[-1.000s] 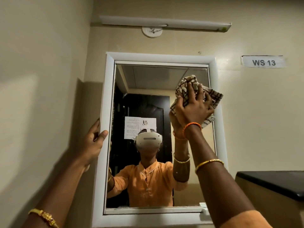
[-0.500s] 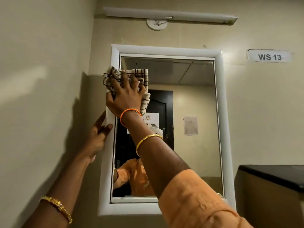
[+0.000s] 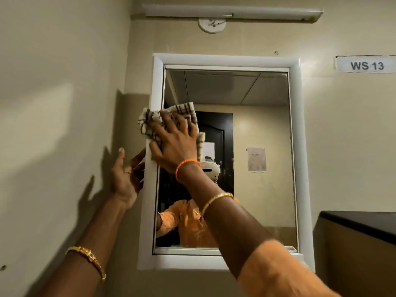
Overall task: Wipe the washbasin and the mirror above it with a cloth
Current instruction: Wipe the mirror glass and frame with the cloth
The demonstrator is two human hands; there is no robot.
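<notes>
On the wall, white-framed mirror point(image 3: 246, 146), glass reflecting the room. Right hand point(image 3: 176, 144), fingers spread, its grip pressing the checked cloth point(image 3: 150, 123) flat against the mirror's left edge, overlapping frame and glass. Left hand point(image 3: 126, 174), fingers apart, touching the frame's outer left side, holding nothing.
</notes>
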